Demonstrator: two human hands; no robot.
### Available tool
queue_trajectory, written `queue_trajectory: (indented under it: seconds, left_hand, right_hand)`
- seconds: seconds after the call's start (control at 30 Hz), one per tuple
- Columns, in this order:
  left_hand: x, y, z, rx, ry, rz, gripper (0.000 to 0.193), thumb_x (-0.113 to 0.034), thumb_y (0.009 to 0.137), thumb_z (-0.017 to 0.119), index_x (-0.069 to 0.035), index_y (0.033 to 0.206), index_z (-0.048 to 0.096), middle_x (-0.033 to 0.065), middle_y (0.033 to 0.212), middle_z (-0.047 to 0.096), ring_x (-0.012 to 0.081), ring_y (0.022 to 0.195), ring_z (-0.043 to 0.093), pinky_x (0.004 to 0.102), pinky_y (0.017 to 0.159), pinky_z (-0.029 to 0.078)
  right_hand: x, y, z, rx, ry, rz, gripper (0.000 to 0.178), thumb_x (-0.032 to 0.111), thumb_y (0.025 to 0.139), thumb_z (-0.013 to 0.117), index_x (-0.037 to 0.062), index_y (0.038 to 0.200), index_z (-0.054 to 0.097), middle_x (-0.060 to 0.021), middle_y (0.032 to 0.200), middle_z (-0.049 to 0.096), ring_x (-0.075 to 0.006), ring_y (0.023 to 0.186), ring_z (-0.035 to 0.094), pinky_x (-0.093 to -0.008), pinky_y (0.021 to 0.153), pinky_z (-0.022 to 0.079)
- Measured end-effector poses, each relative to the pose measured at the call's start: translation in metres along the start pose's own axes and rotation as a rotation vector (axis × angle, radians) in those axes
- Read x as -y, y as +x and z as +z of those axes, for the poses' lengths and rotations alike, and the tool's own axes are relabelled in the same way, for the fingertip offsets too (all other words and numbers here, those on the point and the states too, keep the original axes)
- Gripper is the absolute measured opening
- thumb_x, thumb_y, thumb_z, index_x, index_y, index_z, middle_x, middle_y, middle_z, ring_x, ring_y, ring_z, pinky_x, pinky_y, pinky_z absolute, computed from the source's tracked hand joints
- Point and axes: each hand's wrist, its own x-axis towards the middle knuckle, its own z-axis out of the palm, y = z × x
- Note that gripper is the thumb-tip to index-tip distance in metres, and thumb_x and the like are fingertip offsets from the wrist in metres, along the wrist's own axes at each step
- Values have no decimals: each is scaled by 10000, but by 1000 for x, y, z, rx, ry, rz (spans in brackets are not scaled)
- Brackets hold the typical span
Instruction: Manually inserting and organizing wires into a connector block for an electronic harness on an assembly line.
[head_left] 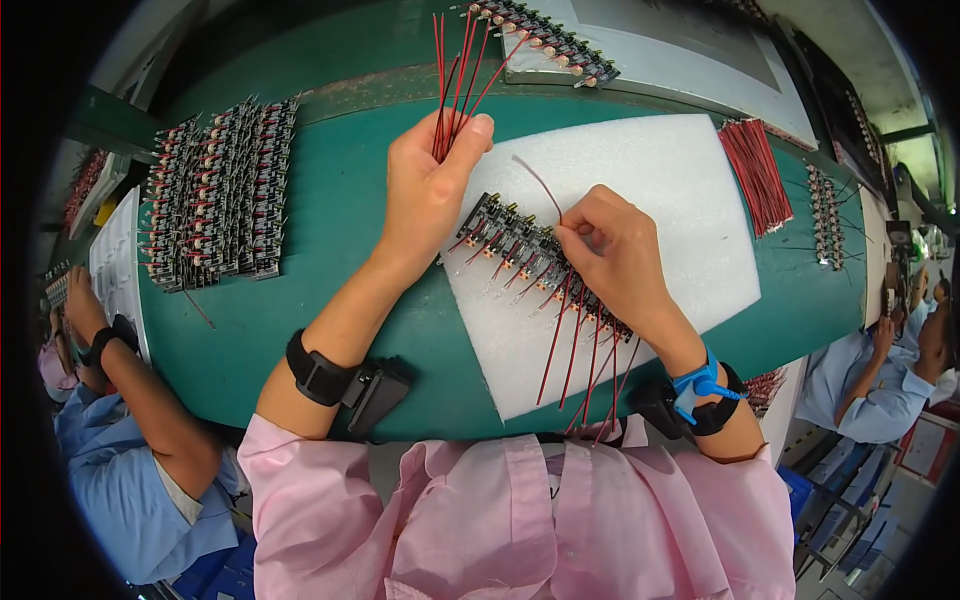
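Note:
My left hand (430,180) is closed around a small bunch of red and black wires (462,85), whose ends fan out above the fingers. My right hand (612,250) pinches a single thin red wire (540,178) over a strip of small circuit boards (510,243). That strip lies slantwise on a white foam sheet (690,190). From its right half, several red and black wires hang toward me; shorter wire ends show on its left half. The right fingers hide the spot where the pinched wire meets the boards, so contact there cannot be told.
Stacked circuit-board strips (215,190) stand on the green table (340,150) at left. A bundle of red wires (755,178) and another board strip (826,215) lie at right. Further boards (545,40) rest on a metal box (690,50) behind. Co-workers sit on both sides.

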Motion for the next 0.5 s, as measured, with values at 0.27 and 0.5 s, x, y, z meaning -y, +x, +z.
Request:
queue_trajectory:
  seconds: [0.27, 0.5]
  left_hand:
    - [-3, -1, -1, 8, -23, -46, 276, -240, 792, 552, 3, 664, 522, -18, 580, 469, 40, 553, 376, 202, 499, 305]
    - [-3, -1, -1, 12, -24, -41, 285, -242, 795, 549, 10, 667, 519, -12, 588, 474, 41, 558, 380, 206, 503, 312]
  right_hand:
    - [2, 1, -4, 56, 1, 34, 55, -27, 674, 582, -15, 671, 528, -44, 641, 483, -99, 530, 414, -221, 485, 348]
    - [3, 3, -4, 89, -3, 70, 60, -25, 679, 583, -24, 670, 524, -44, 635, 480, -95, 535, 414, -220, 489, 350]
